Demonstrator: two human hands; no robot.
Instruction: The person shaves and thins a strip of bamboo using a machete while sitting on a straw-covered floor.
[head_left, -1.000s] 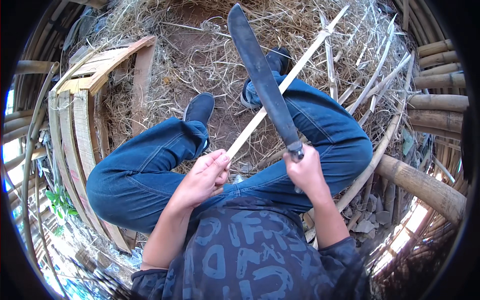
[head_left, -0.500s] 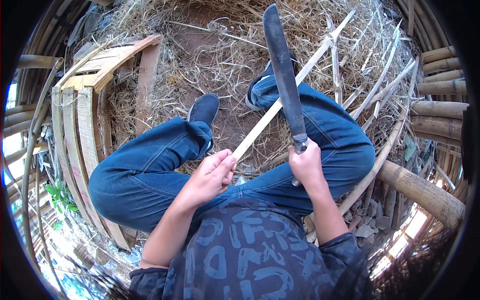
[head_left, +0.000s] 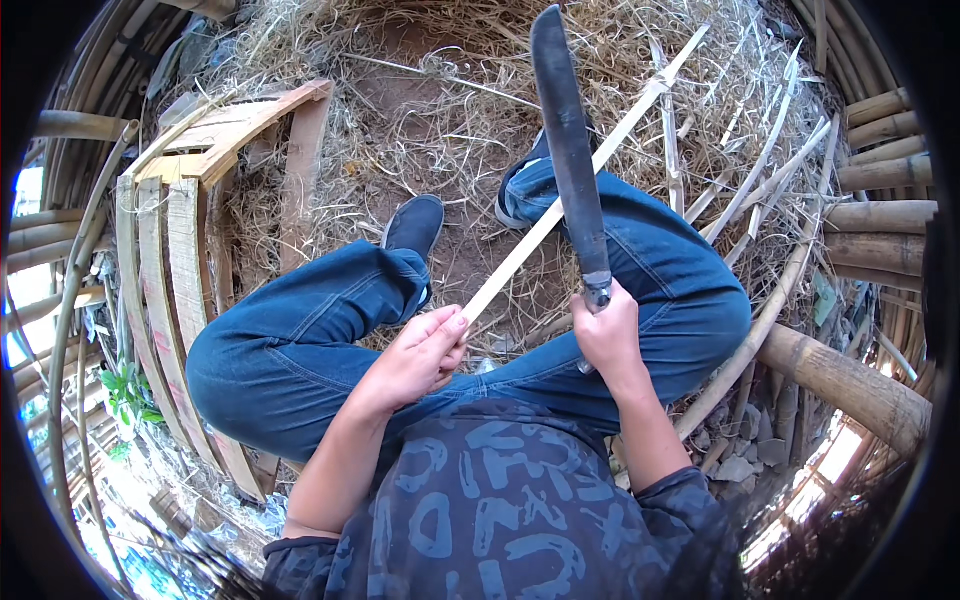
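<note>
Between my bent legs, my left hand (head_left: 420,352) pinches the near end of a long, pale bamboo strip (head_left: 512,262). The strip slants up to the right, away from me, and has a knobby joint near its far end. My right hand (head_left: 608,328) is wrapped round the handle of a machete (head_left: 570,150). Its long dark blade points away from me and crosses over the strip in view, hiding a short part of it. Whether blade and strip touch, I cannot tell. Most of the handle is covered by my fingers.
A wooden slatted crate (head_left: 165,260) stands at my left. Split bamboo pieces (head_left: 765,180) lie on dry straw (head_left: 460,120) at the far right. A thick bamboo pole (head_left: 845,385) lies by my right knee (head_left: 715,310). Bamboo walls (head_left: 880,215) rise at both sides.
The machete and my right hand have shifted very slightly. The crate and my left leg sit a little farther right in view. Both hands keep their holds.
</note>
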